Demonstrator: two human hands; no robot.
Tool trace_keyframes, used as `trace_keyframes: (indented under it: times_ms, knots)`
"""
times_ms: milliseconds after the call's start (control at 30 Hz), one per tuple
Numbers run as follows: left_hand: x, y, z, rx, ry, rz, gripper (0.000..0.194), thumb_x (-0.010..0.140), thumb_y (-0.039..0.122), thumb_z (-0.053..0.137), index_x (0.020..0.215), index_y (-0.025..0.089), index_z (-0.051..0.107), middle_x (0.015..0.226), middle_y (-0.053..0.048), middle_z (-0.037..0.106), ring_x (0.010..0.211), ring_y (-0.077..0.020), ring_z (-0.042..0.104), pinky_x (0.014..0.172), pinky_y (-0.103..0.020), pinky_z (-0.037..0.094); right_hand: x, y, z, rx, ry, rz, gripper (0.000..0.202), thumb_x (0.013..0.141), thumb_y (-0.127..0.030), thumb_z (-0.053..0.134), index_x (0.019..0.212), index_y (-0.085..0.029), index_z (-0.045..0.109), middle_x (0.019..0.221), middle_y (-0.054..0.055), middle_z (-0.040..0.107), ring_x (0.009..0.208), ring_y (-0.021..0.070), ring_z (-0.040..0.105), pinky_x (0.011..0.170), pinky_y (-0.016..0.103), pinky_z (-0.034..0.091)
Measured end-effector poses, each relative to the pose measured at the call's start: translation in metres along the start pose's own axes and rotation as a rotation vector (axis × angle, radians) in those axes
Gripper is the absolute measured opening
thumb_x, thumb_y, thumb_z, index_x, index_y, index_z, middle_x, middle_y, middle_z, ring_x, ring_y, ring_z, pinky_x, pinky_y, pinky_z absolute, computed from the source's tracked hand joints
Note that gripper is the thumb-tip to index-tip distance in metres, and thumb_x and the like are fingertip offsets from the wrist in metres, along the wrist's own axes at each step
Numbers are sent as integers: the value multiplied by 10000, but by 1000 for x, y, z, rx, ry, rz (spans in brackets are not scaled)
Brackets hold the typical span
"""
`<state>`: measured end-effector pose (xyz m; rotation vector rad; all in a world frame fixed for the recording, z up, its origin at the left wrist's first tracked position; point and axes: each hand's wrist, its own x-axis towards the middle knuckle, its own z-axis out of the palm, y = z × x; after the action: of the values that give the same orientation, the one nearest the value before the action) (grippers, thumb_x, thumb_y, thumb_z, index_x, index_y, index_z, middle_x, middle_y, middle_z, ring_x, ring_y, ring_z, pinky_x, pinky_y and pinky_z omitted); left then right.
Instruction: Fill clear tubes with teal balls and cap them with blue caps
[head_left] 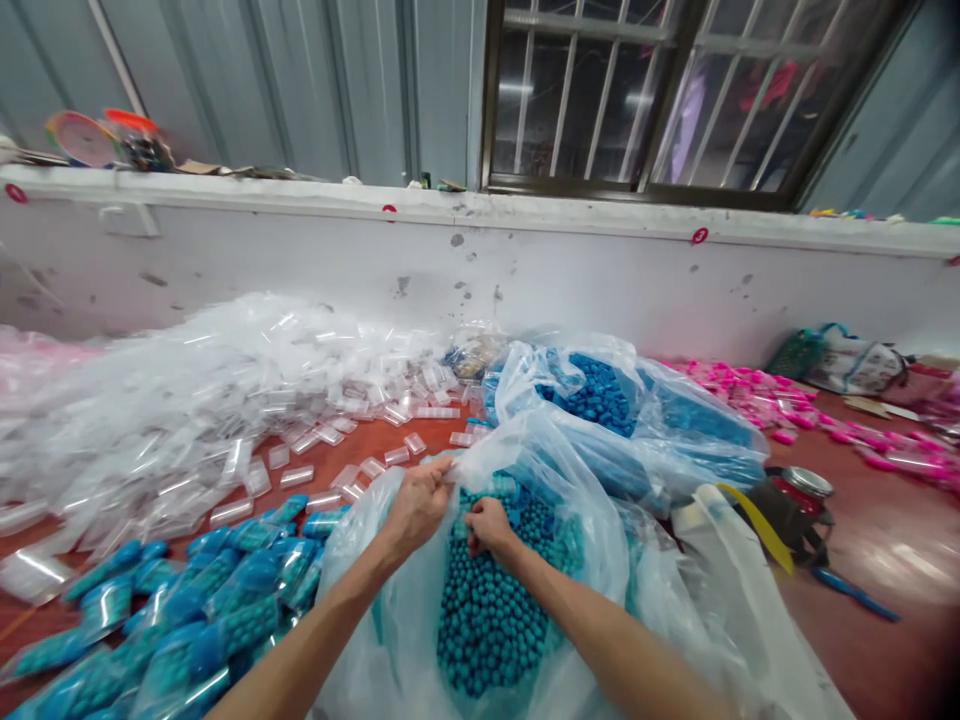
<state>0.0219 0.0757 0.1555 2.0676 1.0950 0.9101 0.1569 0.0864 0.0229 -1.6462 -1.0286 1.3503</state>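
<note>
A large translucent plastic bag (405, 600) lies open in front of me, full of round teal beads (491, 620). My left hand (420, 503) is closed on the bag's rim at its far left side, with thumb and fingers pinched together. Over the beads, inside the mouth of the bag, my right hand (491, 527) has its fingers curled closed. What those fingers hold, if anything, is hidden. Just beyond it, a clear container (491, 487) lies partly visible on the beads. To the left are several clear containers filled with teal beads and capped in blue (247, 620).
Clear empty containers (225, 370) form a big heap at the left. Behind my bag stands another bag with blue caps (596, 395). Pink pieces (750, 390) are spread at the right, near a lidded jar (806, 490) and a blue-handled tool (855, 592). A wall (585, 285) closes the back.
</note>
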Motion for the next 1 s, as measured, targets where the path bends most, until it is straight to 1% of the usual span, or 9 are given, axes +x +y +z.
trace_keyframes:
  times_ms: [100,200,267,367,467,600,767,900,1000]
  knots:
    - [2,5,-4,50,87,-49,234,765,154,372,862,146,585,726,-6,598,653,-134,527,622,-228,422,-11,1,-2,55,8,-10,174,644,-185,540,769,-196,420,545,-91,444,375,75,459,367,211,439]
    - [3,3,-7,349,302,-131,327,780,161,423,1089,133,526,944,-82,605,847,-205,563,754,-316,438,-31,-1,-16,120,-63,-75,258,616,-287,601,791,-200,432,619,-88,464,429,66,464,396,213,450]
    - [-3,1,-2,539,399,-72,373,789,154,436,1157,129,486,1064,-125,560,970,-248,534,819,-367,427,-44,-3,-25,197,-119,-140,328,587,-326,634,824,-201,443,663,-80,476,448,68,459,396,222,449]
    - [-24,3,18,559,439,124,362,837,179,392,1192,140,451,1093,-131,540,1021,-247,516,841,-375,438,-62,-7,-33,344,-169,-201,454,574,-344,671,947,-208,450,723,-69,485,464,72,469,403,236,458]
    - [-48,2,49,483,467,156,393,847,227,394,1229,140,403,1109,-134,531,1031,-245,513,846,-386,452,-77,-8,-33,519,-183,-182,523,574,-373,700,996,-226,428,707,-76,478,459,70,480,417,228,456]
    - [-71,-5,80,533,393,73,391,807,201,428,1193,137,451,1136,-141,532,1056,-267,503,862,-415,440,-91,-5,-27,579,-265,-155,499,563,-334,706,941,-235,397,646,-89,487,472,92,514,412,211,439]
    - [-81,-10,83,342,339,20,422,796,257,440,1199,137,470,1242,-164,485,1157,-302,437,921,-457,384,-101,-3,-21,377,-137,-210,357,580,-299,638,801,-221,369,657,-92,487,427,89,518,363,199,421]
    - [-77,-17,76,-183,-25,-375,389,749,408,436,1006,135,539,860,-85,630,725,-220,617,592,-323,497,-102,-6,-33,268,-341,-193,330,650,-314,574,908,-219,391,702,-74,523,440,104,544,398,225,446]
    - [-68,-29,64,-460,-188,-568,420,669,481,508,922,146,524,666,-2,579,471,-140,542,388,-221,379,-91,-17,-59,-196,-329,-224,156,756,-250,498,901,-191,490,704,-31,558,521,119,564,471,224,439]
